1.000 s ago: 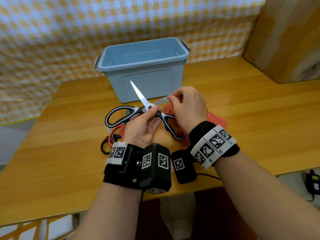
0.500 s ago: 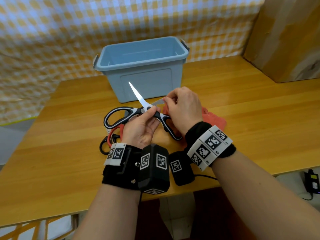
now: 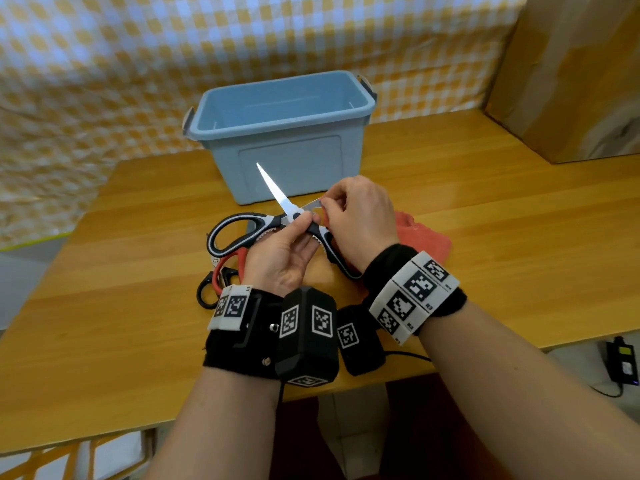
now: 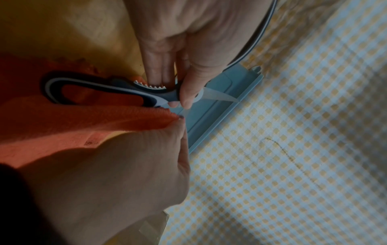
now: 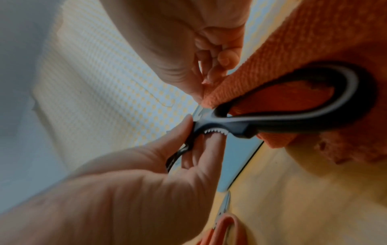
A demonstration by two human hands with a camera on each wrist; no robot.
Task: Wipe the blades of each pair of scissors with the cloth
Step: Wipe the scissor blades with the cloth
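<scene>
Two hands hold the open scissors [image 3: 277, 221] above the table [image 3: 502, 244]. The left hand [image 3: 280, 258] pinches the pivot; the right hand [image 3: 360, 220] pinches the cloth [image 5: 282, 54] on one blade.

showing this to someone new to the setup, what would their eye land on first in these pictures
First, the open black-and-white scissors held up mid-table, one bare blade pointing at the blue bin behind. The left hand pinches them at the pivot, while the right hand pinches the orange cloth around the other blade. Smaller scissors with red and black handles lie on the wooden table, left of the left hand.
</scene>
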